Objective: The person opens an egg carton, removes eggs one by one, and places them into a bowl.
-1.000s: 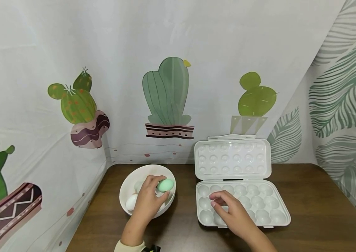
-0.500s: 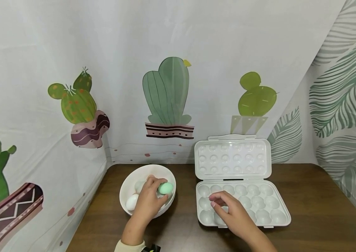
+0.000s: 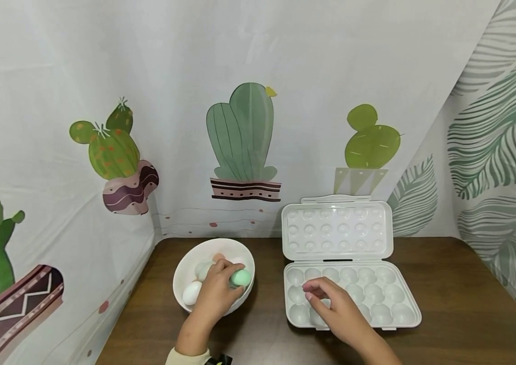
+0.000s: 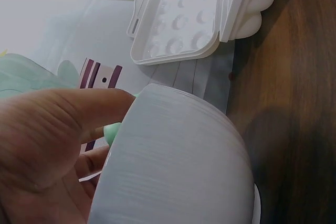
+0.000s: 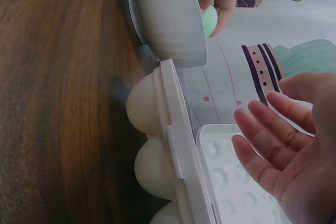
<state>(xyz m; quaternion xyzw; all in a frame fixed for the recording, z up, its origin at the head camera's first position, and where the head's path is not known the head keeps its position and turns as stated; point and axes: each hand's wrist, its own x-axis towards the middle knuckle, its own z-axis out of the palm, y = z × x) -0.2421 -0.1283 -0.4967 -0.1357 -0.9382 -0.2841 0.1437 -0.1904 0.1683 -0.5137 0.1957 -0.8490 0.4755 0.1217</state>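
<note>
My left hand reaches into a white bowl at the left of the table. Its thumb and fingers pinch a mint-green egg near the bowl's right side. In the left wrist view the bowl wall covers most of the egg; the right wrist view shows the egg between the fingers. A white egg, a pale grey-green egg and a light-brown egg lie in the bowl. Over the egg tray hovers my right hand, fingers relaxed, holding nothing.
The tray's hinged lid stands up at the back, against the cactus-print cloth. Brown wooden table shows between bowl and tray. The cloth also hangs along the left side.
The mint-green egg has sunk slightly lower in the bowl with my left fingers, uncovering more of the light-brown egg behind. My right hand stays where it was.
</note>
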